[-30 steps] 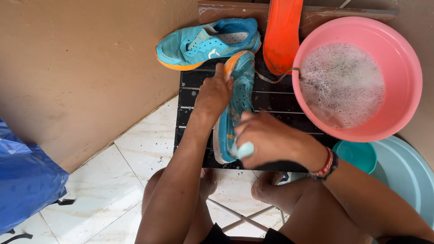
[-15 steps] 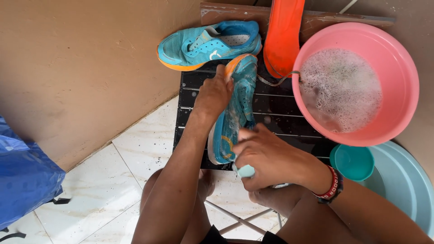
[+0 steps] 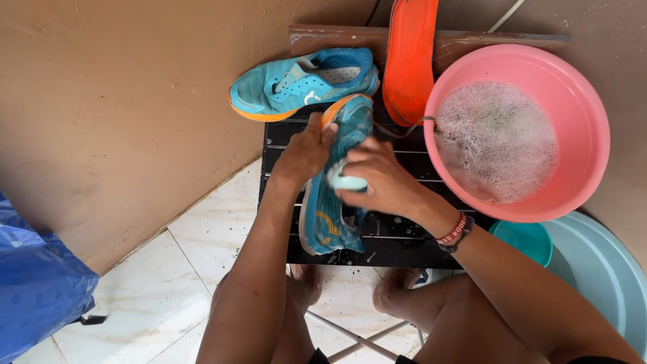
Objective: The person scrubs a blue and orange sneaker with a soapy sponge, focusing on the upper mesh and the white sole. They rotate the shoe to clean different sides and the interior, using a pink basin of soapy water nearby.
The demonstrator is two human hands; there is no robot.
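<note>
Presently on the black slatted stand (image 3: 397, 236): one teal running shoe (image 3: 330, 216) with orange trim, lying lengthwise along the stand's left half, toe towards the far edge, heel towards the near edge. Left hand (image 3: 303, 154): pressed on the shoe's left side near the toe, fingers curled over its edge, steadying it. Right hand (image 3: 377, 176): clenched around a pale mint scrubbing brush (image 3: 345, 180), which rests against the shoe's upper at about mid-length; a red-and-dark beaded bracelet (image 3: 455, 230) sits on that wrist. Second teal shoe (image 3: 303, 82), matching pair: beyond the stand's far-left corner, lying crosswise with toe pointing left, opening upward, apart from both hands. Orange insole (image 3: 411, 57): upright past the far edge, leaning against the wall, just beside the second shoe's heel. Pink basin (image 3: 586, 128): at the stand's right edge, holding foamy grey water, a thin lace (image 3: 404, 128) trailing over its left rim. Small teal bowl (image 3: 529, 239) and pale blue tub (image 3: 606, 269): below the basin, off the stand's near-right corner. Blue plastic bag (image 3: 34, 290): on the white tiled floor (image 3: 155, 283), well apart to the left. The person's bare feet (image 3: 303, 286) rest under the near edge.
</note>
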